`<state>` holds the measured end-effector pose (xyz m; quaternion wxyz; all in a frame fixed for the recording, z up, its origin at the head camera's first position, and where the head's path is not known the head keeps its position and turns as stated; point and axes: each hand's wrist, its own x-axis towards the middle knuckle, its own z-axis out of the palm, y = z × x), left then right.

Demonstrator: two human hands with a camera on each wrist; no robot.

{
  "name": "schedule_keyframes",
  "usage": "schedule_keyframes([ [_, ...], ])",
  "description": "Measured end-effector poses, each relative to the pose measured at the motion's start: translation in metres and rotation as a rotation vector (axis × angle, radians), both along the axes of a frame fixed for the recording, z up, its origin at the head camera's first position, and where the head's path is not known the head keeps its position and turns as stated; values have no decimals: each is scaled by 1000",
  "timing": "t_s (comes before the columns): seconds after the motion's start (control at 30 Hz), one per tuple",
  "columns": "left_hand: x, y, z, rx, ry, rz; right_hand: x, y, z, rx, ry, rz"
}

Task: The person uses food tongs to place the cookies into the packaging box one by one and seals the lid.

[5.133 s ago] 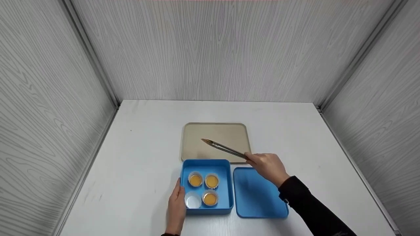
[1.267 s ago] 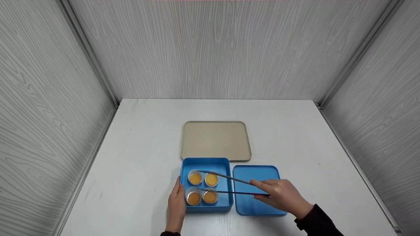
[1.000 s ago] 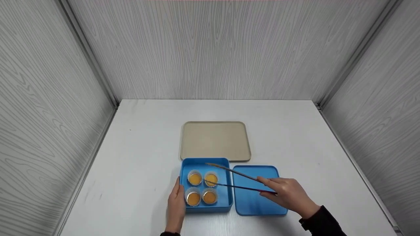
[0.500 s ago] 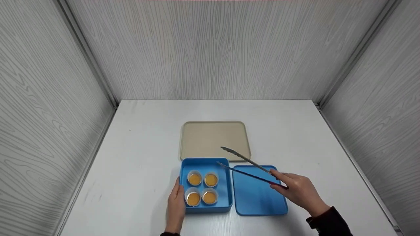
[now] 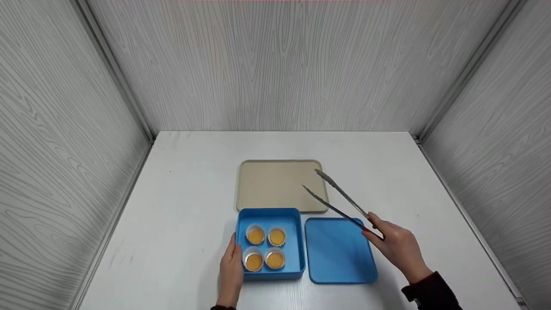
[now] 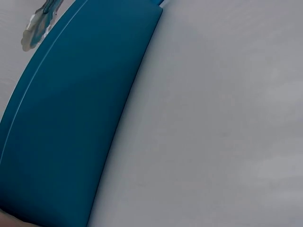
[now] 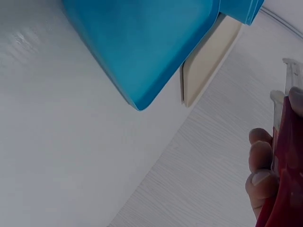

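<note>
A square blue box (image 5: pixel 293 256) holds several small round yellow cakes (image 5: pixel 253 261) in white fluted cups, set in two rows. My left hand (image 5: pixel 231 270) rests along the box's left wall with fingers extended. In my right hand (image 5: pixel 399 249) I grip metal tongs (image 5: pixel 343 193) by their red handles (image 7: pixel 289 161). Their two arms are spread, with nothing between the tips, over the right side of a beige tray (image 5: pixel 275 185). A serrated tong tip (image 6: pixel 33 35) also shows past the box wall (image 6: pixel 71 113) in the left wrist view.
Right of the box, a blue lid (image 5: pixel 338 254) lies flat on the white table (image 5: pixel 189 206). The beige tray lies directly behind the box. Grey wood-patterned panels (image 5: pixel 275 69) close off the back and both sides.
The front-left cup was empty in the oldest frame and now holds a cake. The spread tongs have moved from above the box back and right, over the tray's edge. The left hand stays put.
</note>
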<state>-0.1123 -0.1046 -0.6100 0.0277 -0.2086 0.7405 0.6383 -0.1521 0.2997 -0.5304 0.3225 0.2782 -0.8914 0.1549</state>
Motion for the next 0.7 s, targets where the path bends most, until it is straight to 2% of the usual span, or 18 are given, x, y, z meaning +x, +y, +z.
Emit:
schedule_keyframes([
  [0.2,0,0,0,9,13,-4,-4,0,-6,-78,-60,-108],
  [0.5,0,0,0,2,3,-14,-9,1,-11,-136,-156,-251],
  [0.7,-2,-1,0,18,-15,-18,-14,5,-17,-155,-290,-308],
])
